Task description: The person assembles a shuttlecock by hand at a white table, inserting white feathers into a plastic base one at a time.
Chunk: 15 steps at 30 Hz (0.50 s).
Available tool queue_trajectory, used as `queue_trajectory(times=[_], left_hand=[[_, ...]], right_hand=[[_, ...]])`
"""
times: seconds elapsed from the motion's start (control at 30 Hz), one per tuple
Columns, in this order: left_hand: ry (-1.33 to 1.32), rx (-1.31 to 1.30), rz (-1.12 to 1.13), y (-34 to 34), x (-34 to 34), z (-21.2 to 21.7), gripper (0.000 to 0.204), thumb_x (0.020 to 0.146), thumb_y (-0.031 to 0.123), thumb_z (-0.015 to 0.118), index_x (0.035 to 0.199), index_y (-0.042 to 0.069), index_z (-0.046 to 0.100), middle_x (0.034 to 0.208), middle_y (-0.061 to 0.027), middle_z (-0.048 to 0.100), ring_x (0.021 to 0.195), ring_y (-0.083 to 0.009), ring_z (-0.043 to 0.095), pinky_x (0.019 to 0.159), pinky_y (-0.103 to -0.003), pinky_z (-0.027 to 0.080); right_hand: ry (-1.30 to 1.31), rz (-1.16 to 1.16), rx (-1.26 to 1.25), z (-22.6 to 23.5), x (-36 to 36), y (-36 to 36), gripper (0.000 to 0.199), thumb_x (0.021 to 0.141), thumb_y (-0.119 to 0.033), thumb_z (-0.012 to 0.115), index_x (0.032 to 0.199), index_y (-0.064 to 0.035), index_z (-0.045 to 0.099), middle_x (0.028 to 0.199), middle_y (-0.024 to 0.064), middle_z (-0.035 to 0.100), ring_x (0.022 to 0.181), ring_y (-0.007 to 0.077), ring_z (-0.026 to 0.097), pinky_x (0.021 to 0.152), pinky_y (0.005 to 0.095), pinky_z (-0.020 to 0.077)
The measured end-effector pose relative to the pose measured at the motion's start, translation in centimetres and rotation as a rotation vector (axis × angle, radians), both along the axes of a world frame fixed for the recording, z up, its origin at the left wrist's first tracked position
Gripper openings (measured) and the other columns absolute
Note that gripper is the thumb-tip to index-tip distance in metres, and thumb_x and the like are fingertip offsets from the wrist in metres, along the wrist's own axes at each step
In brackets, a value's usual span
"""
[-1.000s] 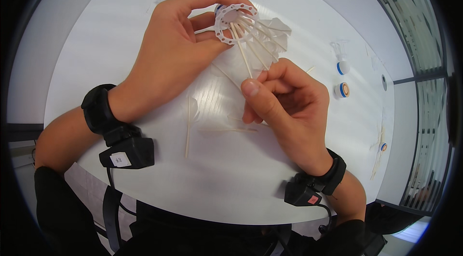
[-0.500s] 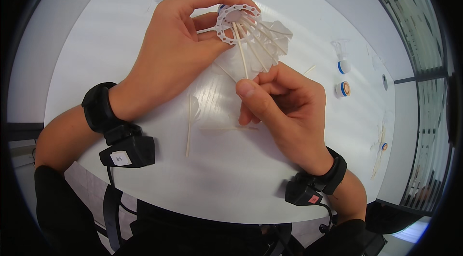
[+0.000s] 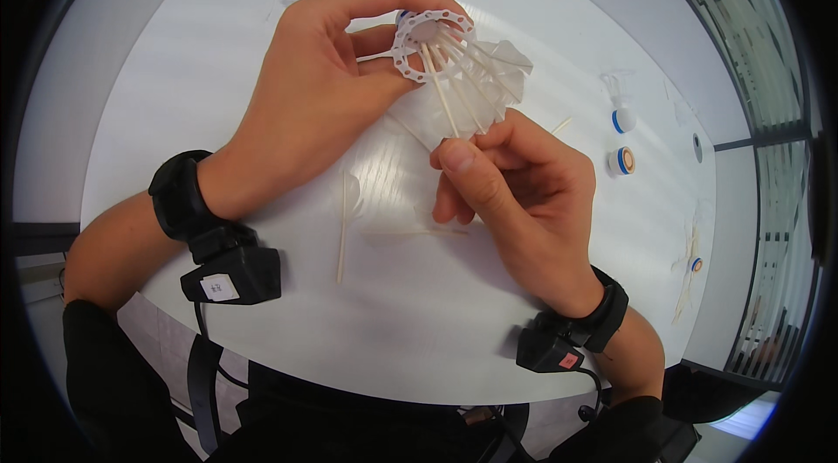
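Table: round white table (image 3: 419,349) carries everything; the other places here are told from the ring held over its far half.
Left hand: left hand (image 3: 319,88) has its grip closed round the white perforated ring (image 3: 429,40), thumb and fingers curled on the ring's rim, holding it clear of the table.
Right hand: right hand (image 3: 515,192), just below the ring, has its grip pinched tight on the lower end of one of the feather shafts (image 3: 441,92) that fan out from the ring.
Feathers: white vanes (image 3: 502,61) spread to the right of the ring, crowded close together.
Loose feather: one spare feather (image 3: 343,223) lies flat on the table below the ring, between the two wrists.
Cork bases: small blue-banded cork bases (image 3: 621,159) stand well to the right of the ring.
Risk, shaft: thin shaft may bend or snap, I reckon, if the pinch pushes at an angle to its hole.
Risk, ring: a slack left grip could let the ring twist, spilling shafts already seated.
Risk, vanes: fingers brushing the neighbours could crumple them.
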State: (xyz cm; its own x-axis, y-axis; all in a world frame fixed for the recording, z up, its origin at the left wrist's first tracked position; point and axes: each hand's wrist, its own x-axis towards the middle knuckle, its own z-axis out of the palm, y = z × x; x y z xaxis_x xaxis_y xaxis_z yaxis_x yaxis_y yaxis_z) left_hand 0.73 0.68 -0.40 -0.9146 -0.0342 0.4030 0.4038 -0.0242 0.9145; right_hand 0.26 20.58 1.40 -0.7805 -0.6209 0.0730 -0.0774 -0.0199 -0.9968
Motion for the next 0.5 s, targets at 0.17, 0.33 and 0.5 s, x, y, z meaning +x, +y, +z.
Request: queue_trajectory(times=[0.17, 0.33, 0.5], left_hand=[[-0.015, -0.031, 0.011, 0.05, -0.08, 0.03, 0.041, 0.079, -0.017, 0.056, 0.118, -0.005, 0.062, 0.117, -0.0149, 0.067, 0.113, -0.0219, 0.065, 0.100, -0.034, 0.055], [-0.030, -0.038, 0.002, 0.03, 0.04, 0.21, 0.042, 0.079, -0.017, 0.056, 0.119, -0.005, 0.062, 0.117, -0.0154, 0.067, 0.114, -0.0224, 0.065, 0.099, -0.034, 0.056], [-0.023, -0.044, 0.000, -0.05, 0.09, 0.13, 0.042, 0.079, -0.017, 0.056, 0.119, -0.005, 0.062, 0.118, -0.0157, 0.068, 0.113, -0.0225, 0.066, 0.099, -0.034, 0.056]], right_hand=[[0.020, -0.003, 0.029, -0.12, -0.17, 0.05, 0.017, 0.098, -0.015, 0.067, 0.091, -0.0003, 0.063, 0.068, 0.0005, 0.066, 0.060, 0.0011, 0.055, 0.054, 0.0179, 0.0369], [0.052, -0.018, 0.034, -0.18, -0.11, 0.00, 0.017, 0.098, -0.015, 0.068, 0.091, 0.0001, 0.064, 0.068, 0.0009, 0.066, 0.063, 0.0022, 0.058, 0.055, 0.0186, 0.0388], [0.020, -0.029, 0.033, 0.02, 0.01, -0.20, 0.017, 0.097, -0.015, 0.069, 0.091, 0.0008, 0.065, 0.068, 0.0015, 0.067, 0.063, 0.0038, 0.061, 0.055, 0.0187, 0.0401]])
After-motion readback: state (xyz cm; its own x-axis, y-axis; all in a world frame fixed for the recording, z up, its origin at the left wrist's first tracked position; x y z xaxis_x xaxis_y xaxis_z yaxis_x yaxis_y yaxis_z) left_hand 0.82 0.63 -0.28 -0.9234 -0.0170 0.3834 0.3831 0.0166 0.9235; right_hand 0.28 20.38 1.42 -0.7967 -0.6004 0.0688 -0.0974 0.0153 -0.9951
